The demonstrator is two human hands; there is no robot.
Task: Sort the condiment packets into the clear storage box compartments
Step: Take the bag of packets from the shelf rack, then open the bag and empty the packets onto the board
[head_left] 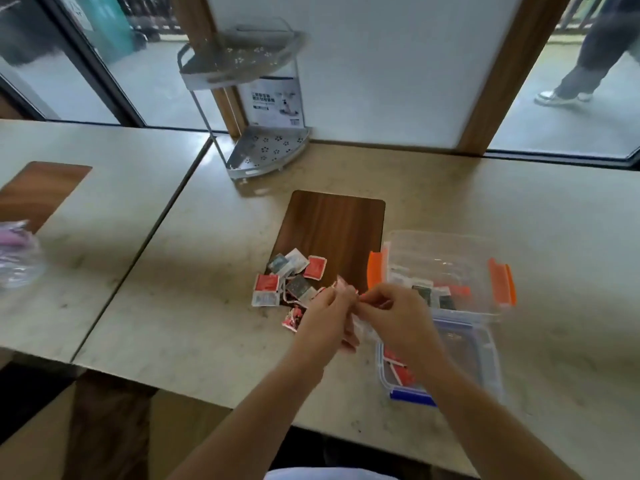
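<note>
Several condiment packets (289, 284) lie heaped on the stone table (194, 306), just left of the clear box with orange clips (446, 271), which already holds a few. The left hand (327, 318) and right hand (398, 315) meet before that box, fingers pinched together on one packet (358, 318). Nearer than it sits a blue-clipped box (446, 362).

Loose packets (289, 284), red, white and dark, heaped partly on a wood inlay left of two lidless clear boxes: orange-clipped box (446, 271), farther, holding dark and red packets, and blue-clipped box (485, 355), nearer, touching it, with red packets at its left end.
</note>
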